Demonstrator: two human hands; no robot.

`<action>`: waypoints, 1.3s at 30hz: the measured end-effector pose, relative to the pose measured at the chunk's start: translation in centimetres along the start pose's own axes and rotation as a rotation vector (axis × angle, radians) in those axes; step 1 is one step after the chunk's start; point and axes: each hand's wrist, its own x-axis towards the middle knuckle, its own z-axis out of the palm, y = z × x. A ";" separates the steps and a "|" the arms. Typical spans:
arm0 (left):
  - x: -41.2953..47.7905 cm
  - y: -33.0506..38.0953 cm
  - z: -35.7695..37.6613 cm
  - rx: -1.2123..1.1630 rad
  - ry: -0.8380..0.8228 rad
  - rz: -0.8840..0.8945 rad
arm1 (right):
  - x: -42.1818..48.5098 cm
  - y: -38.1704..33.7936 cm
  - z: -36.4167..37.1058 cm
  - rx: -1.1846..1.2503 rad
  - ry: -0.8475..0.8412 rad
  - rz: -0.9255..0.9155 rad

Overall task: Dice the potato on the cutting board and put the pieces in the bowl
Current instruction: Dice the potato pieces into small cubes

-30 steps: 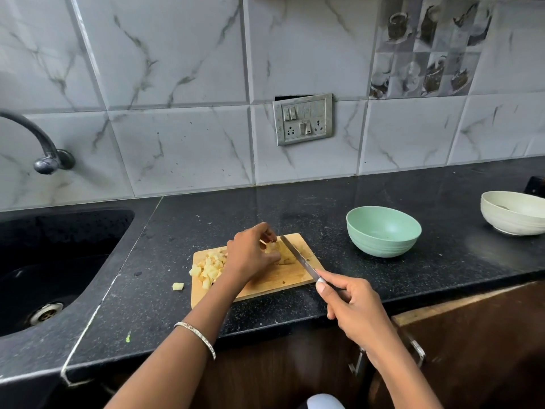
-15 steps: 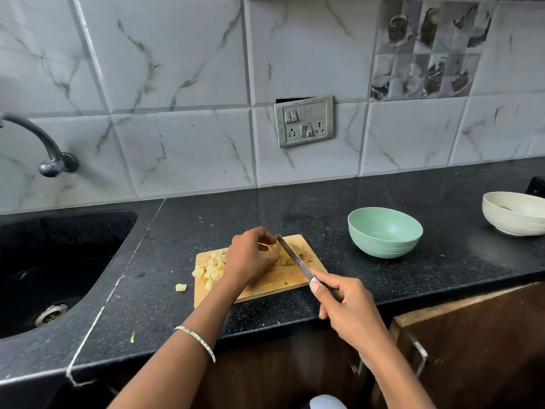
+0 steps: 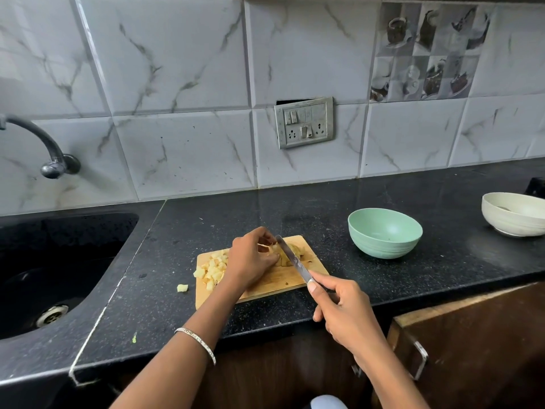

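A wooden cutting board [image 3: 274, 283] lies on the black counter. My left hand [image 3: 250, 258] presses down on the uncut piece of potato [image 3: 290, 251] near the board's far side. In my right hand [image 3: 342, 311] is a knife [image 3: 292, 259], its blade resting across that potato piece just right of my left fingers. A heap of diced potato [image 3: 213, 270] sits on the board's left end, partly hidden by my left wrist. The green bowl [image 3: 385, 233] stands to the right of the board, with nothing visible inside.
One potato cube [image 3: 182, 288] lies on the counter left of the board. A black sink [image 3: 56, 270] with a tap [image 3: 50, 154] is at the left. A cream bowl [image 3: 514, 214] stands at the far right. Wooden cabinet doors [image 3: 472, 343] run below the counter edge.
The knife blade has shifted left along the potato piece, closer to my left fingers. My left hand stays on the potato.
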 end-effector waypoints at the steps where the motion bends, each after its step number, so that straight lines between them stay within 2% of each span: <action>1: 0.0 -0.1 0.0 0.001 0.000 0.000 | 0.0 0.0 0.1 -0.002 0.002 0.004; 12: 0.1 -0.1 0.0 -0.003 0.000 -0.003 | -0.2 -0.4 0.4 -0.038 0.002 0.013; 20: -0.2 -0.2 -0.2 -0.018 0.014 -0.006 | -0.8 -1.4 0.2 -0.215 0.066 -0.027; 39: 0.0 -0.2 0.0 -0.036 0.006 -0.005 | -0.6 -2.2 0.3 -0.197 0.028 -0.044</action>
